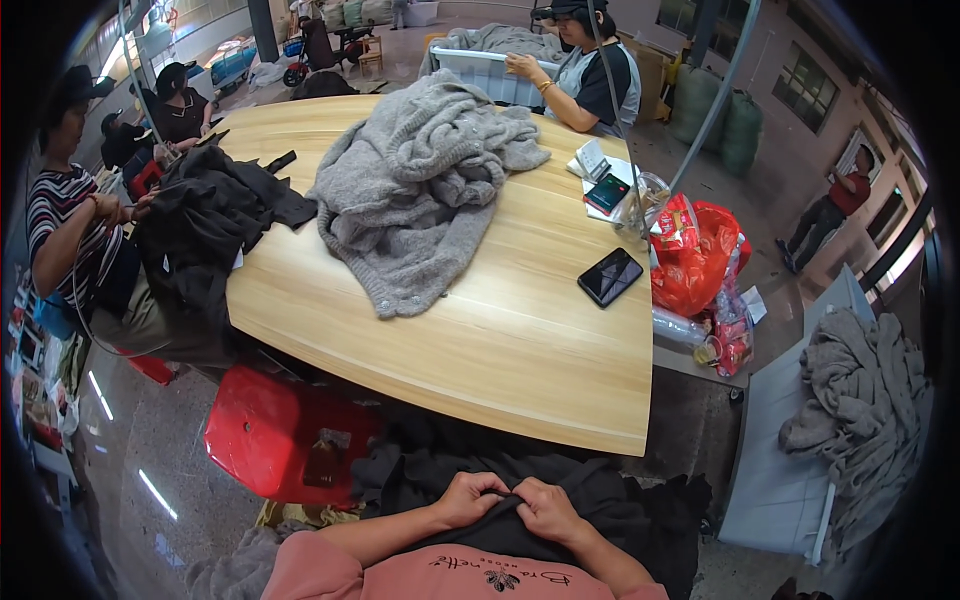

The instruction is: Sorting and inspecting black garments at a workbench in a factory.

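A black knitted garment (600, 500) lies across my lap below the edge of the wooden table (500, 340). My left hand (468, 497) and my right hand (546, 508) sit close together at the garment's middle, both pinching a fold of the black fabric between fingers and thumb. The rest of the garment spreads out to the right and up toward the table edge.
A pile of grey knitwear (420, 180) lies on the table, with black clothes (210, 215) at its left edge. A black phone (609, 276) lies near the right edge. A red stool (270, 430) stands at my left. Three other people sit around the table. Grey knitwear (860, 400) fills a bin at right.
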`<control>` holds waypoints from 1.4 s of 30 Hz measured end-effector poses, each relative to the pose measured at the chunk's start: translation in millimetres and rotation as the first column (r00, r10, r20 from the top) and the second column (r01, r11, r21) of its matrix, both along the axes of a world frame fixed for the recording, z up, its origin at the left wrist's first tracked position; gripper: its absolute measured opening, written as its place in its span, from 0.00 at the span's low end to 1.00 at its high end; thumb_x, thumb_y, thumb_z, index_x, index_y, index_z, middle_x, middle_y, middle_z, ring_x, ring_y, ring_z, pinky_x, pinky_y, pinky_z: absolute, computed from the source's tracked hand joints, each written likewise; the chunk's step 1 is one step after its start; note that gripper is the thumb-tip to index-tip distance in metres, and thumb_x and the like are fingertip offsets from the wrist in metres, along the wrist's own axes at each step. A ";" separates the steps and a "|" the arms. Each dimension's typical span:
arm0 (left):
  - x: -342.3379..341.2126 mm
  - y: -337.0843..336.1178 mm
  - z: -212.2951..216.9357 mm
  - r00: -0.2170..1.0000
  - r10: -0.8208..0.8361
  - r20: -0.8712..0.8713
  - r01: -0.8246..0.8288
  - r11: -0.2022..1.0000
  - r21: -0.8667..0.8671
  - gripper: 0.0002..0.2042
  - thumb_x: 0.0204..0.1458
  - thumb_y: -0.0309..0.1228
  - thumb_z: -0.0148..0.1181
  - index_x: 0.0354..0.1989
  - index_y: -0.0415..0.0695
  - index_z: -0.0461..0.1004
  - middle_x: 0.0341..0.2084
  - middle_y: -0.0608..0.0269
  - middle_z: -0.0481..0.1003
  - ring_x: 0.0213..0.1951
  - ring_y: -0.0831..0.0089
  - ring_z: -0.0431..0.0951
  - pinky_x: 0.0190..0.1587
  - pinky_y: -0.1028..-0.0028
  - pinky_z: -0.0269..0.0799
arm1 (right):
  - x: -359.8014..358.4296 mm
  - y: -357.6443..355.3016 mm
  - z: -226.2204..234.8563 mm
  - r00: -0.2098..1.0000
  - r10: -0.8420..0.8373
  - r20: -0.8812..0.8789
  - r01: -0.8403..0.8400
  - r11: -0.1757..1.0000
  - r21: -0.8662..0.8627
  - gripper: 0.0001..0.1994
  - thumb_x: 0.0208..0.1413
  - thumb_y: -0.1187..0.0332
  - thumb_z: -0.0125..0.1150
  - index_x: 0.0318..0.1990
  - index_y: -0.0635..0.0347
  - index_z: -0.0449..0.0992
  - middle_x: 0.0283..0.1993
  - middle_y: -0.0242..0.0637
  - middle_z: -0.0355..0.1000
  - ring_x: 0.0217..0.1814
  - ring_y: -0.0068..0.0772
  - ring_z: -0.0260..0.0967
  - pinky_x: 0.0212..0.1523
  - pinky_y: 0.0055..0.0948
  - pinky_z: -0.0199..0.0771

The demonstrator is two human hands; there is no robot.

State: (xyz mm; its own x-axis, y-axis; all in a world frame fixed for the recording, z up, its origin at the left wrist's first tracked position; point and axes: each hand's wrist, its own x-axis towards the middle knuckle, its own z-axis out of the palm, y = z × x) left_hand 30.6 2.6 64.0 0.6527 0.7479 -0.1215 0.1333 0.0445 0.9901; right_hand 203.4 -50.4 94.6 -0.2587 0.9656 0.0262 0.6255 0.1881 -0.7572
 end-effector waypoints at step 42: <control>-47.0 49.3 -3.9 0.987 0.056 -0.149 -0.040 0.994 0.106 0.05 0.40 0.24 0.60 0.24 0.36 0.72 0.19 0.58 0.72 0.24 0.73 0.72 0.29 0.76 0.67 | -6.1 14.9 -17.3 0.947 -0.307 0.098 0.278 0.932 0.233 0.07 0.35 0.79 0.52 0.27 0.64 0.67 0.27 0.45 0.64 0.27 0.49 0.65 0.26 0.37 0.67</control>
